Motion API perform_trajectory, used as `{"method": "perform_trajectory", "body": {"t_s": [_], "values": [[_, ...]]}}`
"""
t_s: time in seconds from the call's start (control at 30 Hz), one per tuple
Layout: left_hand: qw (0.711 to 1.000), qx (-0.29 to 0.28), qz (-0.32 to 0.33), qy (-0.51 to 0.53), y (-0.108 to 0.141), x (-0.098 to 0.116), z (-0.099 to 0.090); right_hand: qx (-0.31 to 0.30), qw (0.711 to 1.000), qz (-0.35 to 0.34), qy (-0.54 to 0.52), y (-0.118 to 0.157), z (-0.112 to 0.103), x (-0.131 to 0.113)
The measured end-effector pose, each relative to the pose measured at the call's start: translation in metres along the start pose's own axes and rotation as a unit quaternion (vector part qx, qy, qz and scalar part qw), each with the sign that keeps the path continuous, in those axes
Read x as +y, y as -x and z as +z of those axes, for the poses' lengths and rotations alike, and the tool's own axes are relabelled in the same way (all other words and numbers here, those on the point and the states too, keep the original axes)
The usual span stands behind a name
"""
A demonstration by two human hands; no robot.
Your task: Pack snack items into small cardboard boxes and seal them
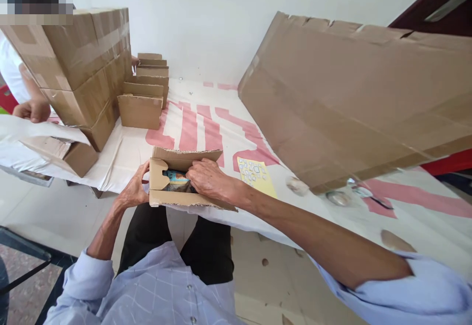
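An open cardboard box (191,199) rests at the table's near edge, its long flaps standing up. Inside it lies a packet (177,177) with blue and yellow print. My left hand (135,187) holds the box's left end, thumb and fingers wrapped against it. My right hand (206,177) reaches over the right part of the box with curled fingers near the packet; what those fingers hold, if anything, is hidden.
Taped cartons (84,59) are stacked at the left, beside several open small boxes (142,111). A person's hand (35,110) is over another box (70,153). A large cardboard sheet (354,99) leans at the right. Near it lie a yellow paper (265,182) and tape rolls (338,197).
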State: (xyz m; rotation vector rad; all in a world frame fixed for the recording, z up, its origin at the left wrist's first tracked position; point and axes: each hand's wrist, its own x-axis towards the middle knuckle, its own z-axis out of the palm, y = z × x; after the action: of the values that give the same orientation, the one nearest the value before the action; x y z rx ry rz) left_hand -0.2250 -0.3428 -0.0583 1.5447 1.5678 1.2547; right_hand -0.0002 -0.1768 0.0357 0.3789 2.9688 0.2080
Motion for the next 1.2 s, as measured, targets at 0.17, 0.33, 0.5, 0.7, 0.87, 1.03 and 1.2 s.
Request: {"method": "perform_trajectory", "body": {"t_s": [0.17,0.33,0.5,0.7,0.87,1.03,1.2], "values": [[1.000,0.006,-0.013,0.000,-0.009,-0.010,-0.006,0.056,0.995,0.074,-0.048,0.005,-0.044,0.005],[0.999,0.030,-0.023,-0.012,-0.021,-0.014,-0.012,0.191,0.938,0.128,-0.259,0.023,-0.075,0.045],[0.998,0.032,-0.029,-0.038,-0.022,-0.005,-0.040,0.248,0.837,0.140,-0.467,0.036,-0.072,0.077],[0.989,0.123,0.074,0.025,-0.043,0.065,-0.060,0.290,0.765,0.116,-0.563,0.021,-0.063,0.082],[0.981,0.160,0.072,0.087,-0.081,0.116,-0.045,0.331,0.686,0.078,-0.643,-0.004,-0.072,0.076],[0.936,0.254,0.114,0.216,-0.115,0.128,-0.052,0.332,0.591,-0.002,-0.735,-0.030,-0.069,0.083],[0.950,0.193,0.053,0.240,-0.144,0.110,-0.061,0.330,0.553,0.048,-0.763,-0.070,-0.046,0.099]]}}
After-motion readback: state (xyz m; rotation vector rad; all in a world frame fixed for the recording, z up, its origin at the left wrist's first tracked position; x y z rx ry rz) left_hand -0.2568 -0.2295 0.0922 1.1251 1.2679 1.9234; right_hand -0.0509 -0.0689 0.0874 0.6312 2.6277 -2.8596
